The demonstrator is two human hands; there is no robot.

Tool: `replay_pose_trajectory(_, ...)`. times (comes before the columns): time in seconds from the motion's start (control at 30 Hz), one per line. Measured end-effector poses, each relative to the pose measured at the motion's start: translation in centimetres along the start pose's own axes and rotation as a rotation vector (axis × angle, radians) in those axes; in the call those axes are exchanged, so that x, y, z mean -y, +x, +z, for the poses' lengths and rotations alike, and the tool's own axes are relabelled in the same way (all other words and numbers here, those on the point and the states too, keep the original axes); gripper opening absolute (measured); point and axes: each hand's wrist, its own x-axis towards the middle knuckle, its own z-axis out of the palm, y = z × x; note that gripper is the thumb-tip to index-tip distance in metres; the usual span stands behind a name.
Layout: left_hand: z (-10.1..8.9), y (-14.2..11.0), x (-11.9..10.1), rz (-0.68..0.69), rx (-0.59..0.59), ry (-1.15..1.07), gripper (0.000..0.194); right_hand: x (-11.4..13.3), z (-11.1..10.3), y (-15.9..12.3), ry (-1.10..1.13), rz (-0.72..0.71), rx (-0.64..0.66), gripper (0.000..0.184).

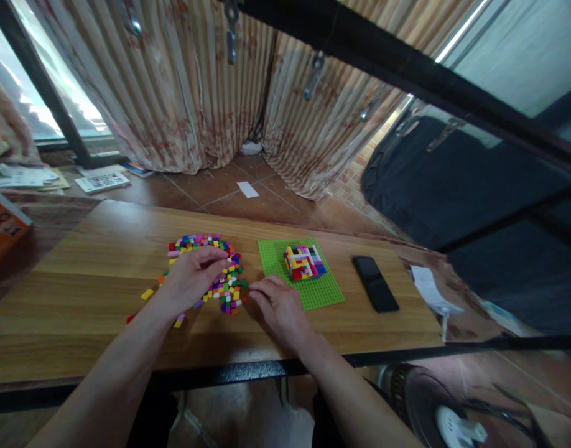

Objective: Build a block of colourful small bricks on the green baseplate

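- Both your hands are half-curled; I cannot tell whether they grip anything.
- Your left hand (190, 277) is over the loose heap of small multicoloured plastic bricks (232, 283), frame centre; your right hand (282, 306) just beside it.
- Right of centre: multicoloured plastic block build (305, 262) on light-green studded plate (329, 294).
- Light single-brick pinches should avoid scattering.

The left hand (191, 275) hides part of the brick pile (232, 283).

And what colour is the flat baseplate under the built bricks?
The baseplate is light green; it shows best in the head view.
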Motion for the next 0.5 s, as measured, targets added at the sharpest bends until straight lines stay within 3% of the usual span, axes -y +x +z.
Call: replay_pose_trajectory(0.5,0.1,0.2,0.3,-0.004,0.023,0.017,0.035,-1.8,-3.1,0.2,0.196,0.099,-0.080,0.011)
